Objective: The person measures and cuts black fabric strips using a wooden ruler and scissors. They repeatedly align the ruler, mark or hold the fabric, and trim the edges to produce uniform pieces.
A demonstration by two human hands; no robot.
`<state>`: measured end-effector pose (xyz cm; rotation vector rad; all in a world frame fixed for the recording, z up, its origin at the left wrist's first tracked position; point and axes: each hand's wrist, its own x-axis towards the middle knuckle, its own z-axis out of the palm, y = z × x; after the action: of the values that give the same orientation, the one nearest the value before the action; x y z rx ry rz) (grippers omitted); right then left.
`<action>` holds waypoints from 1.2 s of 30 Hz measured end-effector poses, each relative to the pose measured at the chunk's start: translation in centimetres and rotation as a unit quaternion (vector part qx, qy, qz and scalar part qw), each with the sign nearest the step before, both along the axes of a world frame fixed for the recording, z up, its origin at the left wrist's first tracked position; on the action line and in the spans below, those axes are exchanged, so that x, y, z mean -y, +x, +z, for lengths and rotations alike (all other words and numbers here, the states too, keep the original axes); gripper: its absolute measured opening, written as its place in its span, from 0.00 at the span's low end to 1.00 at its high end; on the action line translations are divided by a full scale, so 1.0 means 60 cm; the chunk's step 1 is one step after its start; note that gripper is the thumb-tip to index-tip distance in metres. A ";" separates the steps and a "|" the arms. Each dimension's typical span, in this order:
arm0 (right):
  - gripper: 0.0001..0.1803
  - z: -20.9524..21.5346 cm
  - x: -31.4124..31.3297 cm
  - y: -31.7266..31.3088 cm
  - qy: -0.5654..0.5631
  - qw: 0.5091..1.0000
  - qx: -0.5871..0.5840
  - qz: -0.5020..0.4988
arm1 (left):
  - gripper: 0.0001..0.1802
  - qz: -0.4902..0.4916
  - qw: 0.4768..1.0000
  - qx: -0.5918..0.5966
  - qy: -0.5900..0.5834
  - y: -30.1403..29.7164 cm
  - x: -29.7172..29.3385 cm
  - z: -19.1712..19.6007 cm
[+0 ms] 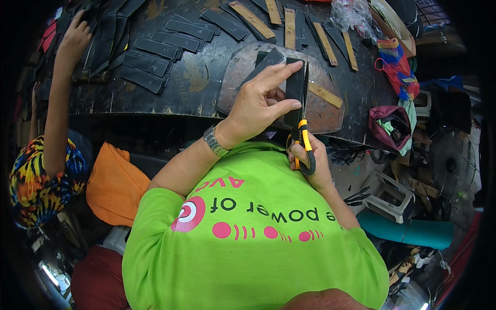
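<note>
My left hand (256,103), with a metal watch at its wrist, pinches a flat black strip (294,85) between fingers and thumb. In my right hand (319,160) is a pair of scissors (305,135) with yellow and black handles. Their blades point away from me and lie along the strip's right edge; whether they touch it I cannot tell. Beneath is a worn brown board (323,118). On that board lie another black piece (272,57), partly behind my left hand, and a thin wooden strip (325,95).
Stacked black pieces (150,64) and several wooden strips (290,28) cover the dark table (199,101). At left, a co-worker's arm (59,88) reaches over dark sheets. A maroon bag (390,126) hangs at the right edge, near a fan (452,163) and a plastic stool (387,194).
</note>
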<state>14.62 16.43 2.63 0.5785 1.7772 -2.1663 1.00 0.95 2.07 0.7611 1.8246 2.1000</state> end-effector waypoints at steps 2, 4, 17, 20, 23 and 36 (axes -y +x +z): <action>0.16 0.001 -0.001 0.000 0.009 1.000 0.003 0.000 | 0.38 -0.002 1.000 -0.014 0.000 0.003 0.000 0.000; 0.16 0.002 -0.001 0.000 0.012 1.000 0.009 -0.002 | 0.38 -0.004 1.000 -0.018 -0.008 0.005 0.000 0.000; 0.18 -0.005 0.003 0.004 0.000 1.000 -0.007 -0.005 | 0.37 -0.003 1.000 -0.019 -0.015 0.005 0.000 -0.003; 0.18 -0.004 0.005 0.004 0.009 1.000 -0.008 -0.006 | 0.37 -0.003 1.000 -0.018 -0.012 0.004 -0.001 -0.005; 0.17 0.000 0.005 0.005 0.008 1.000 -0.006 -0.002 | 0.37 0.002 1.000 -0.016 -0.019 0.003 0.002 -0.006; 0.13 0.003 -0.021 -0.005 -0.075 0.989 -0.066 -0.105 | 0.30 -0.171 0.776 0.450 0.408 -0.054 0.033 -0.006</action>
<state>14.30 17.67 2.78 0.6232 1.6630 -2.5080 -2.22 -1.02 1.72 0.0966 0.2276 2.3086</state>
